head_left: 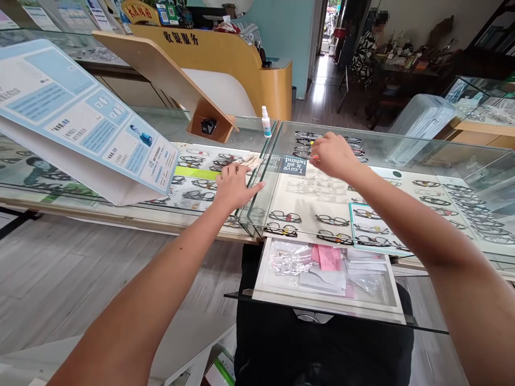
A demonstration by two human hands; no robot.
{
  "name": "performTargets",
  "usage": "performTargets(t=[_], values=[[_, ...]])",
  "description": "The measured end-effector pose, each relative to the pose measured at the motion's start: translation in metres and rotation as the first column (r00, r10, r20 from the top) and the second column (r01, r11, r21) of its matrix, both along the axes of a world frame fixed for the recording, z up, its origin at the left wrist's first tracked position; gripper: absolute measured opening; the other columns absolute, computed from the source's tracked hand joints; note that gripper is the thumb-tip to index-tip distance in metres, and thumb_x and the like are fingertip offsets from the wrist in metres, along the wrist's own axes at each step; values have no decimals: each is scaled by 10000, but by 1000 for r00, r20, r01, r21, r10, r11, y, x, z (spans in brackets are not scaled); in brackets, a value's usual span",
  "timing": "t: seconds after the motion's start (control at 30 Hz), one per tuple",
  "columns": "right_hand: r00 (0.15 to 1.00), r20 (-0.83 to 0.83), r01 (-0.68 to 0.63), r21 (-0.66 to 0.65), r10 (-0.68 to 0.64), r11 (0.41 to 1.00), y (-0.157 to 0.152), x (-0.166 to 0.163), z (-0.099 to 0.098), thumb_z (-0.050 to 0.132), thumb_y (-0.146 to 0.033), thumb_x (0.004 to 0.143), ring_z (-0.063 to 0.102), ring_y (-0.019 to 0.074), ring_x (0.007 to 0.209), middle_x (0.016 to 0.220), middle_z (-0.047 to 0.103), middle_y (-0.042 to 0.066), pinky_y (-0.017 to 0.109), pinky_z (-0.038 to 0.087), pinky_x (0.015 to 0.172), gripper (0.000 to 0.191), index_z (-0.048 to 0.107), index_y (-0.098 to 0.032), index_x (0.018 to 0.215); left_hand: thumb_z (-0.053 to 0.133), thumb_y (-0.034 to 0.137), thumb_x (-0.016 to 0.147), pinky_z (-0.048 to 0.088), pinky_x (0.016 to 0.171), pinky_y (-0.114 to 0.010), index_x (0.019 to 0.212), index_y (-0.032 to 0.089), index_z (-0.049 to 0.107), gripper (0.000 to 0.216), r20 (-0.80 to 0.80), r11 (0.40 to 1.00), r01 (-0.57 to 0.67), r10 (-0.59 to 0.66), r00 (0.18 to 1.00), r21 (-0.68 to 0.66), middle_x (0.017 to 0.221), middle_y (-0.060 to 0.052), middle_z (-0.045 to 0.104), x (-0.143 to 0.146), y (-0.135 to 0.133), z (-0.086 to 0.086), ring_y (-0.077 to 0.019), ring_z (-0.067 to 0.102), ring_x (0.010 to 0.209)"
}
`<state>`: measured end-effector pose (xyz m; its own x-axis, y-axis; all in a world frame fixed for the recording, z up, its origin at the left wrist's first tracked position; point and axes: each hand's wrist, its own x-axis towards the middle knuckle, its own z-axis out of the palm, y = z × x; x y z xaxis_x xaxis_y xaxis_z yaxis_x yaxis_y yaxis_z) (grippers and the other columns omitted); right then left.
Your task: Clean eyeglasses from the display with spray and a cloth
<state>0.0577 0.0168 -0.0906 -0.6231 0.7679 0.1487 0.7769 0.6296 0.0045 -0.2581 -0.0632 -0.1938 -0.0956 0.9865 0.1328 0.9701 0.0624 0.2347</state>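
Note:
My left hand is spread over the left glass counter, thumb out to the right and fingers pointing away from me. Just beyond its fingertips lies a crumpled beige cloth or tissue; whether they touch is unclear. Over the right glass counter, my right hand is closed, its fingers curled downward. A dark card printed "Leave it all behind" lies by its fingertips. A small reddish spot shows there, and what the fingers pinch is hidden. Rows of eyeglasses sit under the glass.
A white spray bottle stands behind the counter joint. A blue-and-white folded sign and a tilted wooden-backed mirror or stand rise at left. An open drawer with papers and plastic bags juts toward my lap. A person sits far back.

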Motion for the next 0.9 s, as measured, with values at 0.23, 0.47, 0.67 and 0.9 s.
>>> performTargets(t=[0.23,0.47,0.67,0.9], values=[[989,134,80,-159,-59,984,109,10,-29,710,-368,1030,579,400,1449,1479,782,146,557,482,1219,301,890,-183,1185,542,757,999,416,1240,-660,1521,206,612,762,-7,1000,8,-8,1000,8,1691,-220,503,-2,1,1,-487,424,1571],[979,146,171,-236,-139,957,117,-11,-33,682,-402,1045,764,380,1223,1204,856,192,490,570,1112,352,890,-161,1196,567,756,997,414,1244,-673,1508,210,613,749,6,1000,15,-15,1000,25,1704,-216,497,-3,2,-2,-472,417,1588],[984,78,170,-204,-157,964,93,-22,-28,720,-414,1027,741,425,1257,1165,842,245,524,534,1168,359,876,-108,1132,578,745,989,407,1251,-670,1501,211,620,740,20,999,16,-16,1000,30,1703,-219,505,-2,2,-1,-462,412,1594],[947,-303,-178,-209,109,962,3,-19,7,634,-303,1090,732,296,1209,1299,807,134,435,547,1089,289,872,-146,1140,565,730,985,406,1255,-650,1511,209,615,741,10,1000,6,-6,1000,16,1695,-222,509,-1,3,0,-458,409,1590]])
